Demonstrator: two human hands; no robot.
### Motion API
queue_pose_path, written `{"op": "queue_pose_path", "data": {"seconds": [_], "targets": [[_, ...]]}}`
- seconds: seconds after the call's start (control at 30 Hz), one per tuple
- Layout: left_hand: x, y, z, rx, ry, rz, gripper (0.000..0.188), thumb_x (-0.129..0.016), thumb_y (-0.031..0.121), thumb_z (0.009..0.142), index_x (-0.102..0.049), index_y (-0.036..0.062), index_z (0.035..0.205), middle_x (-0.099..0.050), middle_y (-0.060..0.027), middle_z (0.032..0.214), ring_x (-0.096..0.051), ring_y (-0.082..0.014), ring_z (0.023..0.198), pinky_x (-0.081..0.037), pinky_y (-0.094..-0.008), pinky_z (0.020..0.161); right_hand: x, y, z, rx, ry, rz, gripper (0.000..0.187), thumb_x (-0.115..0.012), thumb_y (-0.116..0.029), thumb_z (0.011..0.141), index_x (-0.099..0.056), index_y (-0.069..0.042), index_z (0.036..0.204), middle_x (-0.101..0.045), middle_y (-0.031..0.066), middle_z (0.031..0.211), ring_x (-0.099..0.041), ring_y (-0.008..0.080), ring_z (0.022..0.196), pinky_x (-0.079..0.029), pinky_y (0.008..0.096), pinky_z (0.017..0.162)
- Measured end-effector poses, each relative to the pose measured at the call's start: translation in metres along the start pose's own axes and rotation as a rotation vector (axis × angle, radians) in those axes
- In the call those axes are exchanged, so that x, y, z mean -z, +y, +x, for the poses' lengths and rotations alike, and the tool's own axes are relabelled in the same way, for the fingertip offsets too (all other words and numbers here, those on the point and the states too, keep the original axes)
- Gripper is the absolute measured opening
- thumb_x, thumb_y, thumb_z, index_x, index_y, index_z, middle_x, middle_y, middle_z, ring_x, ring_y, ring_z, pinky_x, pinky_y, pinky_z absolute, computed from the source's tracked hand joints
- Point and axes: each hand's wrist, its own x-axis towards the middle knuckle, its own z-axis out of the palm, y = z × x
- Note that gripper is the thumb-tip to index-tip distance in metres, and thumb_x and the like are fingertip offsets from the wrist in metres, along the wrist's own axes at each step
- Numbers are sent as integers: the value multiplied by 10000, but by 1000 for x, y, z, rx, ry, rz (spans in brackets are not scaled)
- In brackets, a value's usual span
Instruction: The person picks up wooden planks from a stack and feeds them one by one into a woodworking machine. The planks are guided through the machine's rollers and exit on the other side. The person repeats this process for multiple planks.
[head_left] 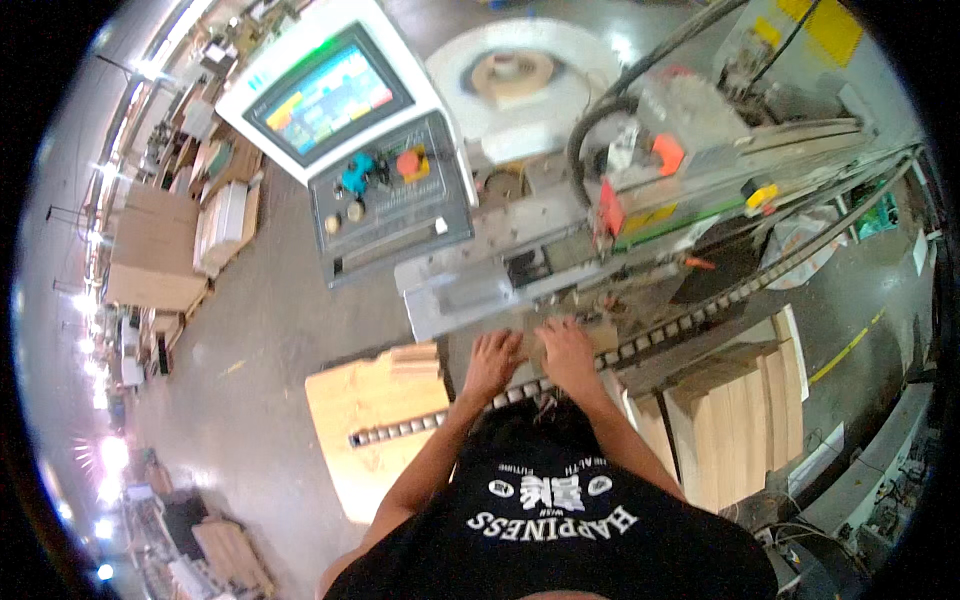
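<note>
My left hand (494, 364) and my right hand (566, 352) lie close together at the front edge of the machine (470, 295). Both are palm down, with the fingers stretched forward and the thumbs toward each other. Under and between them shows a flat tan-grey piece, perhaps a board (530, 362); blur and the hands hide most of it. Neither hand visibly wraps around anything. A roller rail (640, 345) runs crosswise below my hands, passing under my forearms.
A control panel with a lit screen (330, 95) and a red button (409, 163) stands at far left. Wood strips (415, 362) lie on a pale board (370, 420) left of me. Stacked panels (735, 430) stand right. A large white reel (510, 75) sits behind the machine.
</note>
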Motion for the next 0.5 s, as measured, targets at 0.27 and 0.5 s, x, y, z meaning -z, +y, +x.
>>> {"op": "queue_pose_path", "data": {"seconds": [0.27, 0.5], "targets": [[-1, -35, 20, 236, 255, -40, 599, -802, 227, 891, -589, 110, 1438, -583, -164, 1351, -526, -403, 1252, -401, -541, 1080, -21, 15, 33, -56, 147, 436, 564, -825, -203, 850, -628, -55, 1357, -631, 173, 1293, -617, 372, 1182, -525, 471, 1016], [-26, -91, 84, 186, 330, 32, 545, -740, 295, 948, -583, 126, 1442, -583, -136, 1337, -530, -353, 1257, -360, -518, 1100, -84, 49, 83, -469, 48, 1230, 748, -895, -296, 861, -519, -41, 1455, -549, 174, 1394, -607, 308, 1215, -520, 428, 1038]]}}
